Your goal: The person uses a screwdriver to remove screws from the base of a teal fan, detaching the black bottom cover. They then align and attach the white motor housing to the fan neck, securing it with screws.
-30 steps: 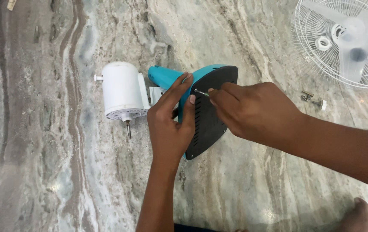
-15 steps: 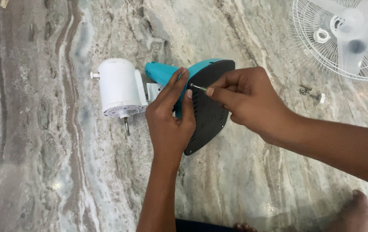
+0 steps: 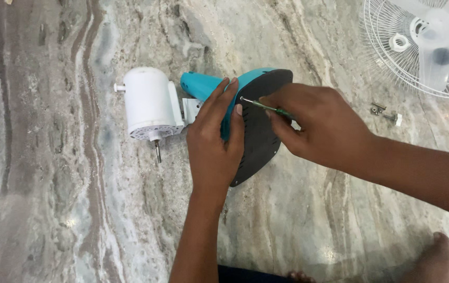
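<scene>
Since the earlier frames your right hand point(image 3: 323, 126) has drawn back to the right, so more of the thin screwdriver point(image 3: 266, 107) now shows between your fingers and the black base plate point(image 3: 258, 136); before, only a short stub of metal showed at the plate. Your left hand point(image 3: 215, 144) has barely shifted.

Your right hand is closed around the screwdriver's green shank. The tool's long axis runs nearly level, tip to the left and slightly up, and the tip sits on the upper part of the base plate, just beside your left index fingertip. So the working point lies to the left of your right hand, along the line of the tool, and any push or twist goes along that line.

Your left hand lies flat with its fingers spread, pressed on the teal fan base point(image 3: 219, 89) at the plate's left edge, steadying it; it grips nothing. It is the nearer hand to the tip, close enough that a slip leftward would meet its fingers.

The base lies on its side on the marble floor point(image 3: 67, 199), with the white motor housing point(image 3: 148, 105) just left of it, its shaft pointing toward you. To the right there is open floor; a few loose screws point(image 3: 384, 112) lie well apart from your hand, and the white fan guard point(image 3: 418, 47) lies beyond them.
</scene>
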